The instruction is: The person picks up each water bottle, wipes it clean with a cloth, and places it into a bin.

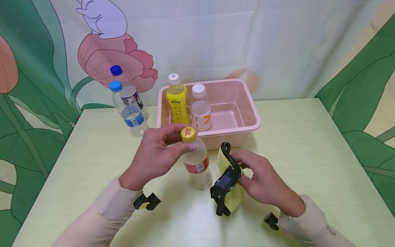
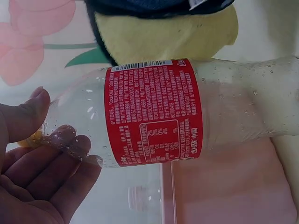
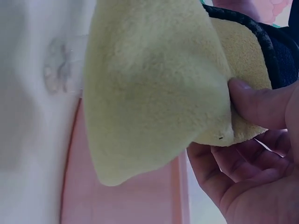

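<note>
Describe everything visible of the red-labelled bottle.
The bottle looks like clear plastic, with a yellow cap on and a red label bearing print and a barcode. Droplets dot it; it looks empty. The left hand grips it near the cap, roughly upright, in front of the pink bin. Contact with the table is unclear.

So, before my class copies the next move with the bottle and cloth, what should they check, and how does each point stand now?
1. Bottle held: ok; the left hand grips the bottle near its neck.
2. Cap on: ok; the yellow cap sits on the neck.
3. Cloth held: ok; the right hand pinches the cloth.
4. Cloth touching bottle: cannot tell; they overlap in the left wrist view.
5. Room in the bin: ok; a yellow bottle and a clear bottle stand towards its left, the right side bare.
</note>
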A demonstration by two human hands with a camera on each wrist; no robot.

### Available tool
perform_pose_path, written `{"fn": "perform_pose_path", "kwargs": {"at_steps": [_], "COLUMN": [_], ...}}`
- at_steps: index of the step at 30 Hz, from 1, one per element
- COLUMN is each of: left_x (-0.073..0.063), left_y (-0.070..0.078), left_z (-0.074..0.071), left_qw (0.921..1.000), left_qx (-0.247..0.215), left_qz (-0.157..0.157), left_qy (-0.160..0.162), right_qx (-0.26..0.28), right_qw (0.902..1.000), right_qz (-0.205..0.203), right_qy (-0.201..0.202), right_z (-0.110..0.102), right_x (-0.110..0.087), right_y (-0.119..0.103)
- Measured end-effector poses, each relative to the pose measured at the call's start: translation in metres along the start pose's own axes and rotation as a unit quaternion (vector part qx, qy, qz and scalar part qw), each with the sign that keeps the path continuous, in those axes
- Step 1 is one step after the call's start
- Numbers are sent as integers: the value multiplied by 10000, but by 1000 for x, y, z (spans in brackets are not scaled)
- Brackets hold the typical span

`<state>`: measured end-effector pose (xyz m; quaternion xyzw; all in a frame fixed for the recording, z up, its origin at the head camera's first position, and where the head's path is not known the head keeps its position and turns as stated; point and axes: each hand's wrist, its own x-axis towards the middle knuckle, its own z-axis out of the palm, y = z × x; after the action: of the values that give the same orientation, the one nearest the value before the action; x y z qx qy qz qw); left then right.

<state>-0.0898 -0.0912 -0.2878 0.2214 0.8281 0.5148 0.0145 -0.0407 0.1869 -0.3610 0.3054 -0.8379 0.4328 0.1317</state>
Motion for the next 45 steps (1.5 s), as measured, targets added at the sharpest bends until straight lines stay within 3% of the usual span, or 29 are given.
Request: {"fn": "perform_pose_path", "kwargs": {"at_steps": [7,13,17,24,31,37,40,45], "left_x": [6,12,15,8,-2,-5,-6,-3], "left_y": [5,6,7,5,-5,-10,-11,-10], "left_z": [18,29,32,35,47,47,47,54], "left_qw": [9989,9957,9946,9960,9922,9896,9885,9845], "left_qx": [-203,-304,-279,-469,-1077,-1302,-1370,-1557], "left_qz": [308,679,676,-17,418,436,468,556], "left_qy": [-279,-556,-733,-762,-464,-418,-443,-583], "right_qx": [38,95,106,-349,-962,-959,-772,-351], "right_qw": [9994,9993,9993,9989,9902,9815,9888,9992], "right_qz": [-82,-80,-167,-30,499,983,815,77], "right_qy": [336,364,331,-302,-878,-1333,-986,-198], "right_z": [-12,-21,-22,-19,-1,19,11,-20], "right_x": [9,20,28,43,29,12,17,39], "right_y": [-6,-13,-17,-23,-11,5,-2,-22]}}
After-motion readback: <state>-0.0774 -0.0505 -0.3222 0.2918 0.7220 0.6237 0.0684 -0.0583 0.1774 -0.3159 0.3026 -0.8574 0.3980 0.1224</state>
